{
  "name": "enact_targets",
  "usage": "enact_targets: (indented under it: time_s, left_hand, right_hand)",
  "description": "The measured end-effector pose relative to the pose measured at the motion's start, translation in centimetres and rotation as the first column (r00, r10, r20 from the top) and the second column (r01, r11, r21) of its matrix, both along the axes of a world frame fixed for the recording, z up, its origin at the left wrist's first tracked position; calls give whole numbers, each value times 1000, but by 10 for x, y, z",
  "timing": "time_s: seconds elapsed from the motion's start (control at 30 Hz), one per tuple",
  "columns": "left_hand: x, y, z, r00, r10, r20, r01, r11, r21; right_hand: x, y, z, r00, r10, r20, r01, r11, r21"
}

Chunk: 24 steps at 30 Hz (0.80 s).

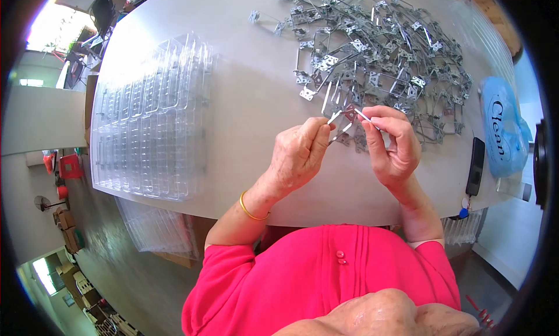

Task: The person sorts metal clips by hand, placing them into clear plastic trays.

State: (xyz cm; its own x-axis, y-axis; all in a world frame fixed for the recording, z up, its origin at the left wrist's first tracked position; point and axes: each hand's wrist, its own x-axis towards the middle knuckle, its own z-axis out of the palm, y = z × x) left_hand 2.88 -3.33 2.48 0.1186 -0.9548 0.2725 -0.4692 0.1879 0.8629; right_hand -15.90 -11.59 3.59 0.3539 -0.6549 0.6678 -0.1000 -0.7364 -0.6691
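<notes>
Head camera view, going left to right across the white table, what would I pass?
Stack of clear plastic trays → left hand → small metal bracket held between both hands → right hand → black phone → blue Clean bag.

Silver metal, clear plastic and bright pink on a pale grey table

The heap of metal frames (378, 51) is silver-grey, and so is the frame piece (343, 119) pinched between the left hand (300, 153) and the right hand (393, 144). The stacked trays (148, 121) are clear and colourless on the pale grey table (250, 91). The shirt (326, 278) is bright pink with 2 pink buttons, the bangle (251, 211) gold, the bag (502, 126) light blue with dark lettering, the phone (476, 166) black.
</notes>
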Motion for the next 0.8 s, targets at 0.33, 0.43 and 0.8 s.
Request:
enact_targets:
  time_s: [0.33, 0.43, 0.8]
  left_hand:
    - [-3, -4, -2, 992, -2, 127, 15, 994, -105]
    - [-4, -4, -6, 976, 17, 216, 11, 992, -128]
    - [-11, -4, -5, 879, 74, 471, 49, 969, -244]
  right_hand:
    - [-2, -1, -7, 1000, 8, 1, -8, 1000, 25]
    - [-1, -1, -8, 1000, -8, 29, 7, 999, 37]
    - [-5, 10, 4, 977, -68, -203, 129, 944, 305]
